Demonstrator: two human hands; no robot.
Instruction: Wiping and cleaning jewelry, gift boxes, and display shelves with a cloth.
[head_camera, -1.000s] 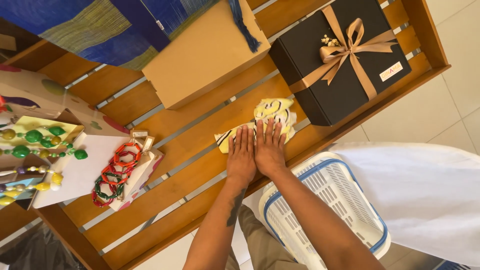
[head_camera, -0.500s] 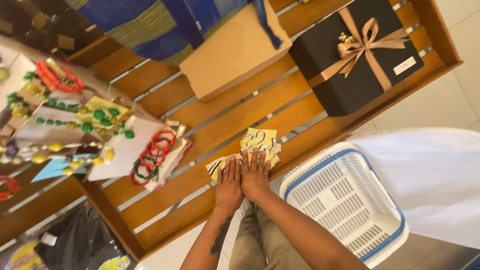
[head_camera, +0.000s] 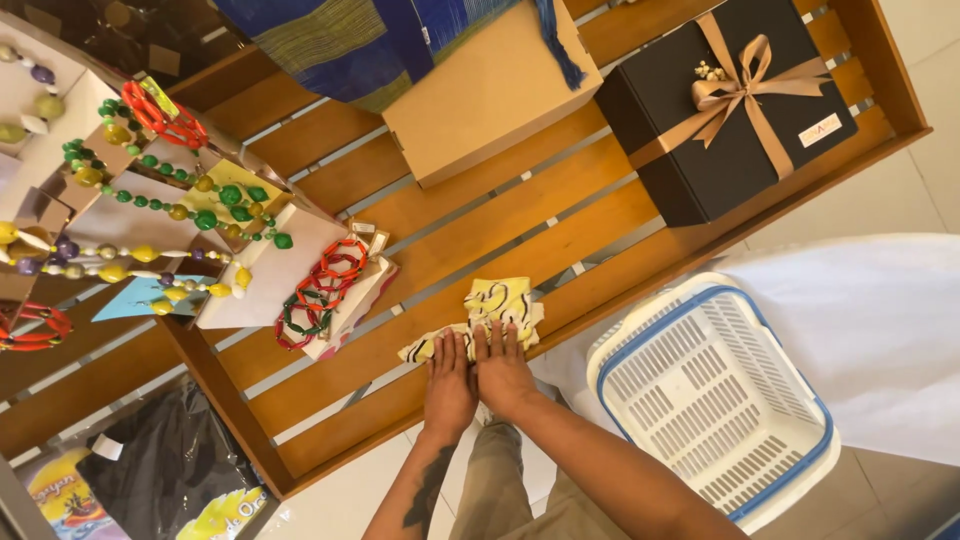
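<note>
My left hand (head_camera: 449, 388) and my right hand (head_camera: 503, 373) lie flat side by side, fingers together, pressing on the near edge of a small folded yellow cloth with black line patterns (head_camera: 497, 307). The cloth rests on a slatted wooden table (head_camera: 500, 230). Neither hand grips it; the palms cover its near part.
A tan cardboard box (head_camera: 490, 95) and a black gift box with a gold ribbon (head_camera: 735, 105) stand farther back. Beaded necklaces on white cards (head_camera: 200, 215) and red bracelets (head_camera: 325, 290) lie left. A white and blue plastic basket (head_camera: 715, 395) sits to the right, below the table edge.
The view has shifted, so the table contents sit further right and lower in frame and more necklaces show at left. My hands stay flat on the cloth, barely moved.
</note>
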